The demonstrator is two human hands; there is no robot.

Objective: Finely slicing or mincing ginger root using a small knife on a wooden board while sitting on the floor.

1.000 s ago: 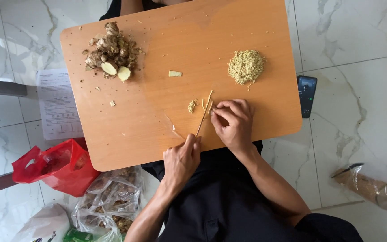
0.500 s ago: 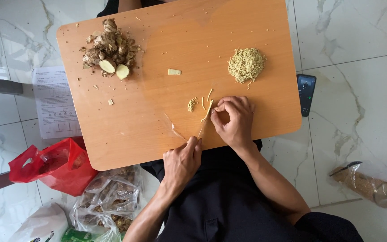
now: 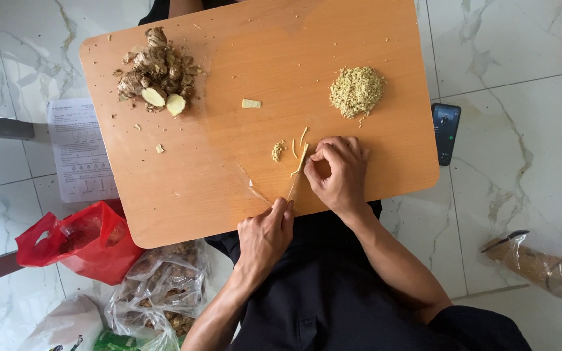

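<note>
Ginger strips, pale yellow, thin (image 3: 301, 158): lying on the orange wooden table (image 3: 229, 162), pinned under the curled fingers (image 3: 325, 155) of the right hand (image 3: 339, 172). Knife, slim blade (image 3: 294, 185): held closed in the left hand (image 3: 265, 234), its long axis running from that hand up-right to the strips. Minced pile (image 3: 357, 90) lies well beyond.

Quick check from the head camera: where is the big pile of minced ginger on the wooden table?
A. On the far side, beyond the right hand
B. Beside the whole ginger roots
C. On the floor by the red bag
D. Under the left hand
A: the pile of minced ginger lies on the wooden table beyond the right hand, far from the whole ginger roots.
</note>
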